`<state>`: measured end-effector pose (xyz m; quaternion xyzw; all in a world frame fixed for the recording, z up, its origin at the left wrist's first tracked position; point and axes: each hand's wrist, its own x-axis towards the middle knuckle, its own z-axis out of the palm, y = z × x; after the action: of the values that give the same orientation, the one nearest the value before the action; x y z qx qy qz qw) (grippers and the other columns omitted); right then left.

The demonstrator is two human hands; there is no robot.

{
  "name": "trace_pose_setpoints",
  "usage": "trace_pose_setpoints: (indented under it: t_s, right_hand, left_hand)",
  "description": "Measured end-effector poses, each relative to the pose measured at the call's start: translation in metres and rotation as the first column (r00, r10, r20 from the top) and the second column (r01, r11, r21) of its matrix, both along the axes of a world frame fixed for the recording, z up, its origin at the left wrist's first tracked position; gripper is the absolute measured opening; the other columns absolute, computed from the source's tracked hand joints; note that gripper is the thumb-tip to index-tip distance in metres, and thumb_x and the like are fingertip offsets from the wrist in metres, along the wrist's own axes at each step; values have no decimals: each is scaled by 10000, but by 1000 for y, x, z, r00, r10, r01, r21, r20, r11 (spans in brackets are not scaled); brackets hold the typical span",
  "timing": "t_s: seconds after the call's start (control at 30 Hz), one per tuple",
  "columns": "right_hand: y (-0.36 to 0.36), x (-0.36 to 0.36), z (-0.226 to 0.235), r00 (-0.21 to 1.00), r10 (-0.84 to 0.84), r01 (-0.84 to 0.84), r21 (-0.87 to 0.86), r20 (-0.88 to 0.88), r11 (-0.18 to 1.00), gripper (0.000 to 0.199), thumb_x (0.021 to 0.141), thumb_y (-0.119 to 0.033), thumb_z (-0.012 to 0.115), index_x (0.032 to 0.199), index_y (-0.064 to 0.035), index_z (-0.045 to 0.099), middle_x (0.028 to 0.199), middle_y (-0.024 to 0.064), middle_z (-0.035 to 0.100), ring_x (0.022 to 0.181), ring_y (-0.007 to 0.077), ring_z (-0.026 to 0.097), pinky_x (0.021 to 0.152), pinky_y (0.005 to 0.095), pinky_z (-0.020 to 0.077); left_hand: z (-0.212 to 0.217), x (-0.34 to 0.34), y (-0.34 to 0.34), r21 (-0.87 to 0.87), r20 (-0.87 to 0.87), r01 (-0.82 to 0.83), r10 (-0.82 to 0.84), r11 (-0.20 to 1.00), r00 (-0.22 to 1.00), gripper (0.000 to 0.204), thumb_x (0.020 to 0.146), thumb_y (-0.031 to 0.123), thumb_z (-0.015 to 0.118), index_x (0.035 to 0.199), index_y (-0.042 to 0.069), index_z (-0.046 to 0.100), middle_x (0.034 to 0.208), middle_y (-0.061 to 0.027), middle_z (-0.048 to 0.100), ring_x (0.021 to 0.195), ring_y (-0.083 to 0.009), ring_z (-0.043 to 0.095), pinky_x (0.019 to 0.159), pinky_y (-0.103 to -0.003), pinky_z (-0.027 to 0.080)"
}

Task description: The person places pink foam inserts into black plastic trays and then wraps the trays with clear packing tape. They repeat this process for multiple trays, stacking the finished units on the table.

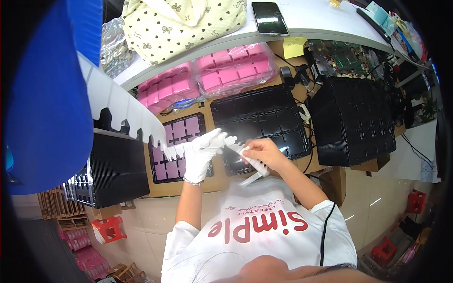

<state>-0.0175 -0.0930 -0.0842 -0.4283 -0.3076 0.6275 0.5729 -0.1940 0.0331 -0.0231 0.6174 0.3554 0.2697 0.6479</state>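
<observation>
My left hand wears a white glove and holds the near end of a long white notched divider strip, which runs up and away to the left. My bare right hand pinches a shorter white notched strip that crosses the long one next to the gloved fingers. Both hands hover over a cardboard-covered bench, above a black compartment tray. Left of it lies a second black tray with pink inserts.
Pink trays wrapped in plastic sit behind the black trays. Stacks of black trays stand at the left and right. A blue bin looms at the left. A phone and a cream patterned bag lie on the white shelf.
</observation>
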Motion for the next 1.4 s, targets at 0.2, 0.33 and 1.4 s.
trace_pose_setpoints:
  t_s: [0.2,0.33,1.4]
  right_hand:
    - [3,-4,20,833,-401,263,365,380,893,73,845,24,648,912,40,625,962,118,641,856,161,657,770,267,529]
    - [1,10,34,991,32,-24,63,-131,998,86,871,3,615,849,-1,532,980,205,662,878,231,681,807,305,525]
    - [19,-27,-17,1000,-11,14,-117,25,993,151,897,-183,628,903,-35,598,858,103,692,769,132,664,678,237,474]
  left_hand:
    - [-4,-7,13,-15,21,16,-16,1000,1000,472,843,67,686,1261,-72,518,1033,-114,690,804,-73,607,688,-186,474]
    - [-11,-10,18,-109,120,74,-61,991,991,508,868,66,645,1311,-85,448,1074,-138,673,830,-100,610,741,-215,486]
    - [-121,-14,20,-437,273,14,118,899,955,530,945,307,492,1389,39,382,1290,-114,547,886,-106,586,789,-199,431]
